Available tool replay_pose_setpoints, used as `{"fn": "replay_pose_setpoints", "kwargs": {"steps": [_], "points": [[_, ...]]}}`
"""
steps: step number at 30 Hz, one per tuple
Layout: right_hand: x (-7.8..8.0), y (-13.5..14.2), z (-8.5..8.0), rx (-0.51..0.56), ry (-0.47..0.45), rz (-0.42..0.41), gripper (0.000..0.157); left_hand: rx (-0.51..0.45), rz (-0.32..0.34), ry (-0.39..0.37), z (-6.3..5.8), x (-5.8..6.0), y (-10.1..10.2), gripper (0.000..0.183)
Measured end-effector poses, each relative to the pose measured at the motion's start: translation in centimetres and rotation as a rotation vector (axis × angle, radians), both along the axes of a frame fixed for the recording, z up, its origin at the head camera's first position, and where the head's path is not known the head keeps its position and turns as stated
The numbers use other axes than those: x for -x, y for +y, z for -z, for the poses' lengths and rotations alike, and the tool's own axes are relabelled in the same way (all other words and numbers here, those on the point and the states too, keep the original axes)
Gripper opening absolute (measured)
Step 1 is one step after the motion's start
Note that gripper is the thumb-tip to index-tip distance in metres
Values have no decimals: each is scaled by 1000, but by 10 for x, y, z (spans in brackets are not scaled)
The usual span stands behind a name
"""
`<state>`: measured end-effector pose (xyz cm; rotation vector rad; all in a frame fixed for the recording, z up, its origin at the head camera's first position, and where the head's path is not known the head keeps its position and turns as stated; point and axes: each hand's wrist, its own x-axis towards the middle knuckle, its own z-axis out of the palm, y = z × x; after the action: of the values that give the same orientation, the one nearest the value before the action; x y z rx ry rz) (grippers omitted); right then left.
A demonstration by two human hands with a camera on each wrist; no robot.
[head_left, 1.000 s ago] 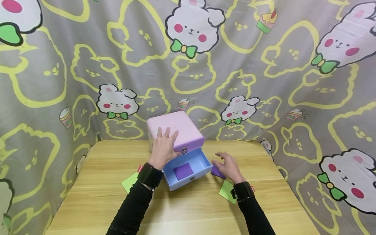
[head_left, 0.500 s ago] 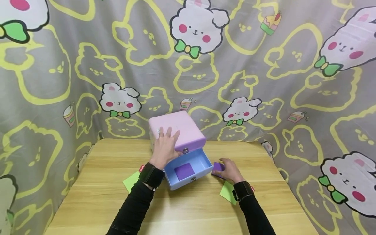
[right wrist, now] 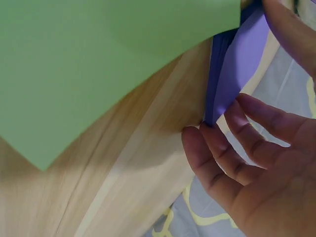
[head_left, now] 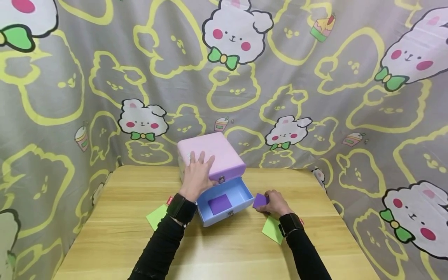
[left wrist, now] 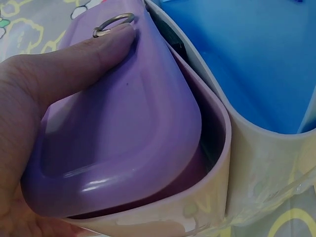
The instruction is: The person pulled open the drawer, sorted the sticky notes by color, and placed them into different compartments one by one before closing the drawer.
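A small drawer box with a pink top [head_left: 224,153] stands at the back middle of the table, its blue lower drawer [head_left: 242,191] pulled out. Inside that drawer lies a purple paper square [head_left: 220,204]. My left hand [head_left: 196,175] rests on the box top with fingers spread. Its thumb presses the purple upper drawer front [left wrist: 98,128] beside a metal ring pull [left wrist: 114,22]. To the right of the blue drawer, my right hand [head_left: 276,203] pinches a purple sticky-note pad [right wrist: 242,59] between thumb and fingertips. The pad's stacked sheets show at its edge.
A green paper square [head_left: 273,229] lies just in front of my right hand. Another green square [head_left: 157,216] is partly covered by the left forearm. A patterned curtain [head_left: 245,97] hangs behind and around the wooden table [head_left: 224,252].
My right hand has lowered onto the purple sticky-note pad, closed its fingers on it and tilted it up. My left hand stays on the box; the view has shifted slightly.
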<state>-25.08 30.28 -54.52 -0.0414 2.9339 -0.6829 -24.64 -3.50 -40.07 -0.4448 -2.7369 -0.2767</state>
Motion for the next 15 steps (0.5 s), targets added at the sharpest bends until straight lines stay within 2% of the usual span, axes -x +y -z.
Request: {"fn": "replay_pose_setpoints", "kwargs": {"steps": [7,15], "points": [[5,0,2,22,4,35,69,-5,-18,-26,0,-2,1,98],[5,4,4,182,-55,81,71,-5,-20,-32,-1,-2,0,97]]}}
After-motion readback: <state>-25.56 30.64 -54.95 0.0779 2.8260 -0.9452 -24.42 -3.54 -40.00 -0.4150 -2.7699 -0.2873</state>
